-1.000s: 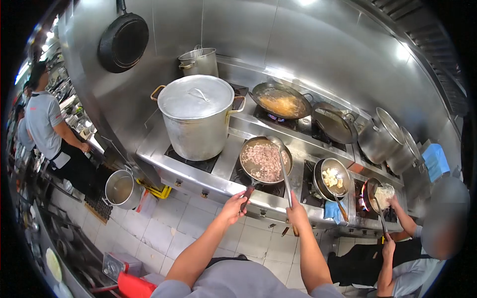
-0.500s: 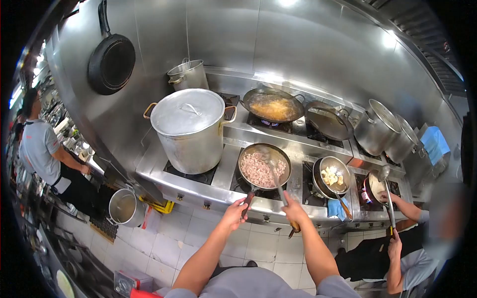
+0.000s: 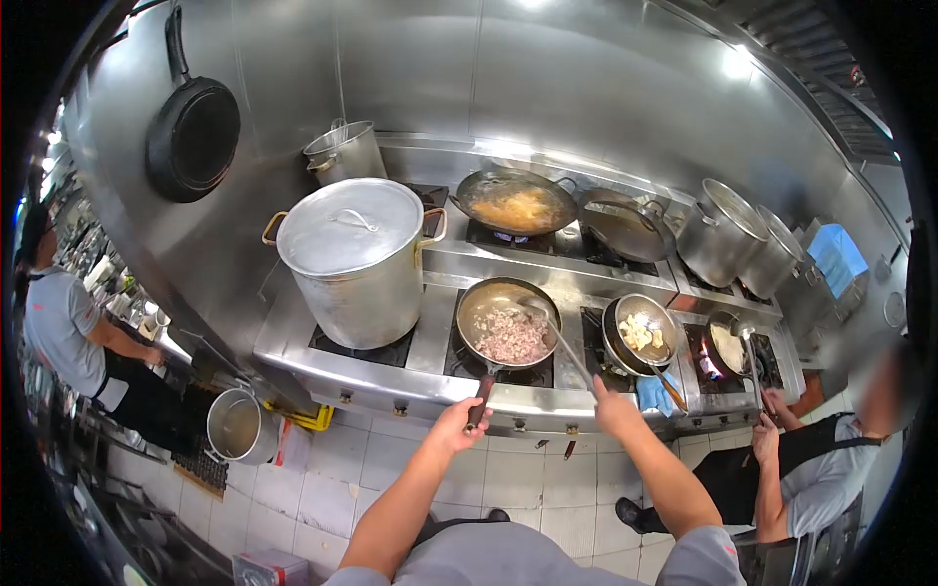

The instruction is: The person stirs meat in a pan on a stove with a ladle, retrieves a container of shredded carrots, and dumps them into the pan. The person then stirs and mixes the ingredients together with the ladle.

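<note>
My left hand (image 3: 457, 424) is closed round the dark handle of a frying pan (image 3: 480, 290) on the front burner. Chopped pinkish meat (image 3: 515, 337) lies in the lower part of that pan, with its upper left bare. A long metal ladle (image 3: 575, 359) is gripped in my right hand (image 3: 613, 410), its bowl in the pan at the meat's upper right edge. Just right of this pan, a smaller pan with pale yellow chunks (image 3: 640, 332) rests on another pan.
A big lidded pot (image 3: 354, 293) stands left of the pan. Behind are a wok of bubbling orange food (image 3: 515, 207) and a second wok (image 3: 618, 234). At right a co-worker (image 3: 831, 469) tends a pan over flame. Another person (image 3: 63, 322) stands far left; a pot (image 3: 234, 427) is low at left.
The ladle has swept through the meat, which now sits lower in the pan. My right hand has moved outward to the right. The co-worker's pan holds a pale round layer, and the view has shifted.
</note>
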`<state>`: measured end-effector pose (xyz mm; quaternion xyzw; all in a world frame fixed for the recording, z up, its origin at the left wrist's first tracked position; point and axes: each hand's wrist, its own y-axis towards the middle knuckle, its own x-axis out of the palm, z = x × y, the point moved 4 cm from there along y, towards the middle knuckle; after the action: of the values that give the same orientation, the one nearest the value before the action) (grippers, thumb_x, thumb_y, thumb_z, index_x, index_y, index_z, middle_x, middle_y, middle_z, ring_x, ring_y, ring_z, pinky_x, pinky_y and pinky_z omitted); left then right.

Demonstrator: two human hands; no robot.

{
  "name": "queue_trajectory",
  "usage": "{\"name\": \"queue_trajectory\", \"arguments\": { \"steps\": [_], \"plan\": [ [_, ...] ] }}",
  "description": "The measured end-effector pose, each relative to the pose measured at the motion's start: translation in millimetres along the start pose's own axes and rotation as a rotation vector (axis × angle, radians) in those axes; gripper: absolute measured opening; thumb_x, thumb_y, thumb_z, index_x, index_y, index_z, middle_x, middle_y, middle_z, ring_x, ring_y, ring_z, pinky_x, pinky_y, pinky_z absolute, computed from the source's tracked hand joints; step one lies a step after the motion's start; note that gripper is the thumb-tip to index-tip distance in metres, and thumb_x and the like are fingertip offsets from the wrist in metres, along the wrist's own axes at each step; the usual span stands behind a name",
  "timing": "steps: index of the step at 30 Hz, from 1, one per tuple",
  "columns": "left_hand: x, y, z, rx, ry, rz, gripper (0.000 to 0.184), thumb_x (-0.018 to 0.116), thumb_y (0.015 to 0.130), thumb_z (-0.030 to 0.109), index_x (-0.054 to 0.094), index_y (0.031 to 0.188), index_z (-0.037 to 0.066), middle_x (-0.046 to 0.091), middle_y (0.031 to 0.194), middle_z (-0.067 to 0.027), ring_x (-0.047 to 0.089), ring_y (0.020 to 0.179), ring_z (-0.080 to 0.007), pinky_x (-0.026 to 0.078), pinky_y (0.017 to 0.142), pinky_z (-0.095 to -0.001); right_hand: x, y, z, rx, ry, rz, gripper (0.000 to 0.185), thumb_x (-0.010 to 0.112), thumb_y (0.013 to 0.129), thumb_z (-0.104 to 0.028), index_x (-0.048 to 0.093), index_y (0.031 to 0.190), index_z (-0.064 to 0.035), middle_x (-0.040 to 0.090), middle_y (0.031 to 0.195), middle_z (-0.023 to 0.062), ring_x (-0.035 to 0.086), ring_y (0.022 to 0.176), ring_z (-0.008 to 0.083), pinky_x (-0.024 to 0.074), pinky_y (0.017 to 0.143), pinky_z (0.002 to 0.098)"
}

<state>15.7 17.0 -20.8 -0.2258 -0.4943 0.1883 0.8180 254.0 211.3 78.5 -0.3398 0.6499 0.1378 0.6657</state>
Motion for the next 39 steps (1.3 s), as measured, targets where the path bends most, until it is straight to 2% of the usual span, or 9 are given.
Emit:
{"name": "queue_trajectory", "arguments": {
  "steps": [4,6,9,13,17,22,25,33,39],
  "plan": [
    [14,-5,-8,0.095,0.039,0.063,0.018,0.055,0.091,0.027,0.050,0.096,0.010,0.055,0.072,-0.0017,0.046,0.050,-0.0110,0.030,0.037,-0.0235,36,-51,-23,-0.111,0.103,-0.064,0.066,0.053,0.087,-0.018,0.019,0.142,-0.0086,0.059,0.077,0.0166,0.063,0.074,0.0317,0.0514,0.066,0.0432],
    [30,-8,-19,0.207,0.227,0.095,0.018,0.054,0.092,0.027,0.051,0.096,0.010,0.052,0.069,0.0000,0.045,0.048,-0.0095,0.030,0.036,-0.0240,16,-90,-66,0.218,0.964,-0.468,0.046,0.052,0.089,-0.016,0.033,0.130,-0.0095,0.051,0.069,0.0062,0.055,0.056,0.0189,0.0480,0.048,0.0332],
    [40,-17,-27,0.234,0.298,0.157,0.017,0.053,0.093,0.025,0.053,0.097,0.009,0.051,0.068,0.0010,0.042,0.043,-0.0082,0.030,0.034,-0.0243,17,-84,-90,0.200,1.724,-0.614,0.027,0.051,0.089,-0.012,0.039,0.113,-0.0110,0.042,0.067,-0.0004,0.044,0.049,0.0090,0.0382,0.039,0.0238],
    [34,-18,-25,0.287,0.374,0.197,0.019,0.054,0.093,0.025,0.053,0.100,0.007,0.051,0.070,-0.0004,0.041,0.041,-0.0078,0.031,0.033,-0.0240,6,-82,-99,0.199,2.215,-0.697,0.027,0.052,0.088,-0.008,0.041,0.112,-0.0108,0.045,0.068,0.0003,0.043,0.047,0.0085,0.0354,0.038,0.0233],
    [25,-22,-19,0.256,0.309,0.195,0.020,0.055,0.092,0.026,0.052,0.101,0.008,0.053,0.074,-0.0030,0.044,0.043,-0.0099,0.032,0.034,-0.0252,-10,-90,-88,0.047,1.755,-0.431,0.065,0.054,0.085,-0.005,0.025,0.143,-0.0135,0.048,0.070,0.0020,0.046,0.046,0.0102,0.0393,0.039,0.0253],
    [12,-15,-14,0.173,0.213,0.144,0.019,0.057,0.091,0.027,0.050,0.100,0.012,0.055,0.075,-0.0038,0.048,0.050,-0.0134,0.033,0.038,-0.0252,-4,-88,-73,0.022,1.111,-0.171,0.075,0.057,0.085,-0.009,0.015,0.147,-0.0174,0.058,0.074,0.0070,0.051,0.051,0.0112,0.0457,0.045,0.0281],
    [14,-17,-12,0.141,0.191,0.168,0.018,0.056,0.091,0.027,0.049,0.098,0.012,0.056,0.077,-0.0044,0.048,0.051,-0.0138,0.034,0.040,-0.0255,73,-60,-56,-0.229,0.723,0.207,0.074,0.057,0.084,-0.015,0.017,0.146,-0.0239,0.063,0.099,0.0240,0.064,0.079,0.0359,0.0498,0.071,0.0406],
    [19,-18,-15,0.159,0.202,0.183,0.022,0.053,0.092,0.028,0.048,0.104,0.009,0.056,0.078,-0.0051,0.049,0.050,-0.0139,0.034,0.039,-0.0260,71,-68,-55,-0.188,0.643,0.167,0.073,0.059,0.085,-0.015,0.018,0.146,-0.0226,0.061,0.096,0.0255,0.063,0.075,0.0373,0.0481,0.069,0.0404],
    [15,-15,-18,0.169,0.192,0.159,0.023,0.053,0.092,0.028,0.048,0.107,0.011,0.055,0.077,-0.0043,0.047,0.050,-0.0139,0.033,0.038,-0.0256,27,-85,-42,0.070,0.673,-0.470,0.073,0.057,0.085,-0.020,0.017,0.146,-0.0262,0.063,0.101,0.0238,0.062,0.087,0.0383,0.0481,0.077,0.0420]
  ]
}}
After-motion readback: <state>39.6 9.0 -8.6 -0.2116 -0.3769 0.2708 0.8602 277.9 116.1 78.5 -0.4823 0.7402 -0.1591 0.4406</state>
